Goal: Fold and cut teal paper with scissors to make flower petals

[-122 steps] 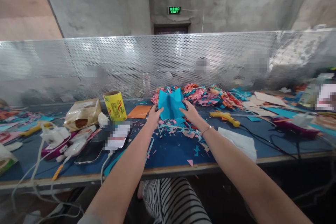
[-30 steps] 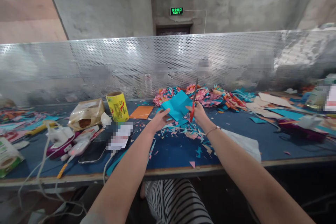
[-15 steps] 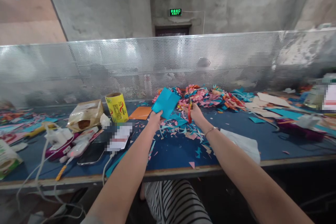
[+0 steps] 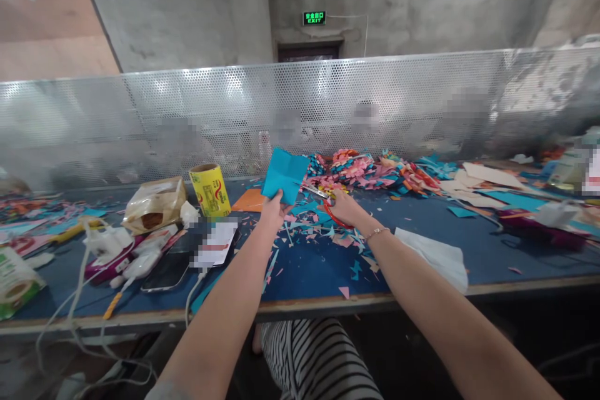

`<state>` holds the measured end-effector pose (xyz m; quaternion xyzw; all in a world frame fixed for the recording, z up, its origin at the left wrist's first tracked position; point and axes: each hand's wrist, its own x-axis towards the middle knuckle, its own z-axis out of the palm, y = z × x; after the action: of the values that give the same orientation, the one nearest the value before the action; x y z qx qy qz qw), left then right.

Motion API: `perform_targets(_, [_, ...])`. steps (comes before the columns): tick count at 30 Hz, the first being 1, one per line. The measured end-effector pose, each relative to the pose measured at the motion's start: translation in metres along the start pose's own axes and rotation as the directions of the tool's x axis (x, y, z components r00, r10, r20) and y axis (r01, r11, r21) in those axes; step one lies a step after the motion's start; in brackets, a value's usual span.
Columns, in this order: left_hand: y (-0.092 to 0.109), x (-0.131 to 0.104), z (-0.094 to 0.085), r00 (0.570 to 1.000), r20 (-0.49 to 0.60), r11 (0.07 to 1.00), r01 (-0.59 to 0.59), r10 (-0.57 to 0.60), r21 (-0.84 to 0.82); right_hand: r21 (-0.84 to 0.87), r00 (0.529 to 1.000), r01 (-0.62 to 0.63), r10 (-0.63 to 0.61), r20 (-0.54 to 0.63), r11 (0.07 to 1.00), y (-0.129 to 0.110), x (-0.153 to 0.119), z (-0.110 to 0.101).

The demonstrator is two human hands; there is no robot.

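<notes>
Pinching creased paper (image 4: 285, 169) in left hand (image 4: 274, 209), clasping slim metal scissors (image 4: 323, 195) in right hand (image 4: 350, 207), aimed lengthwise leftward at paper.

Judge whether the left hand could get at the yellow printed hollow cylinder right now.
Probably yes, once freed: the left hand holds a creased blue paper sheet. The way to the yellow cylinder looks open, over a flat orange paper sheet.

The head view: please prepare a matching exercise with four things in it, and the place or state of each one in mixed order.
1. Creased blue paper
2. Red-handled scissors
3. Yellow cylinder
4. Exit sign

A. Lit green on the wall
B. In the right hand
C. Standing beside the brown bag
D. In the left hand

Pairs: 1-D; 2-B; 3-C; 4-A
</notes>
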<state>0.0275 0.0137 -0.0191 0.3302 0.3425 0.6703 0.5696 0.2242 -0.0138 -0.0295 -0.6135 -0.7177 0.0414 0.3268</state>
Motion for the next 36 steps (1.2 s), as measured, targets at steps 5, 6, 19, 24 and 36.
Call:
perform_targets(5, [-0.002,-0.001,0.001,0.999,0.041,0.997,-0.01,0.007,0.074,0.073,0.996,-0.014,0.007,0.088,0.997,0.0,0.002,-0.001])
perform_targets(6, [-0.003,-0.001,0.0,0.999,0.051,0.997,-0.011,0.007,0.082,0.083,0.995,-0.01,0.002,0.1,0.997,0.001,0.002,-0.001])
perform_targets(19, [-0.004,-0.001,0.0,0.991,0.134,0.994,-0.015,0.0,0.11,0.125,0.989,0.042,-0.058,0.133,0.991,0.005,0.009,0.0])
perform_targets(24, [-0.001,-0.004,0.003,0.994,0.108,0.99,-0.013,-0.002,0.138,0.159,0.985,0.004,-0.031,0.17,0.987,0.004,0.009,-0.002])
perform_targets(36, [0.0,0.003,-0.001,0.995,0.101,0.989,-0.005,-0.01,0.151,0.115,0.971,-0.021,-0.007,0.237,0.993,-0.003,0.004,-0.013])
